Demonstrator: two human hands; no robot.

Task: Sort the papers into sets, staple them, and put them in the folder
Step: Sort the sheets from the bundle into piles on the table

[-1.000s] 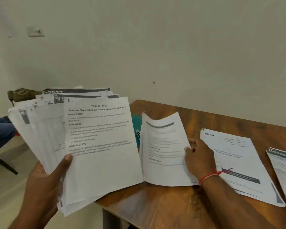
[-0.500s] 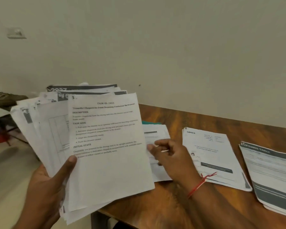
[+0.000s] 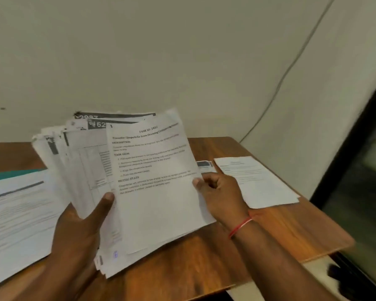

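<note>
The left hand (image 3: pixel 78 231) is holding the fanned stack of white printed papers (image 3: pixel 85 161) above the brown wooden surface (image 3: pixel 280 231), fingers clamped round it. The right hand (image 3: pixel 219 196) is pinching the top white sheet (image 3: pixel 159 203) by its edge. Pulling slowly is best, taking just one sheet.

Plain off-white wall (image 3: pixel 182 51) behind, thin cable (image 3: pixel 291 66) running diagonally down it to the far edge of a brown wood-grain table (image 3: pixel 280 231), black-framed glass pane (image 3: pixel 369 192) on the right, blurred, and a pale strip of floor (image 3: pixel 313 271) below the table's corner.
</note>
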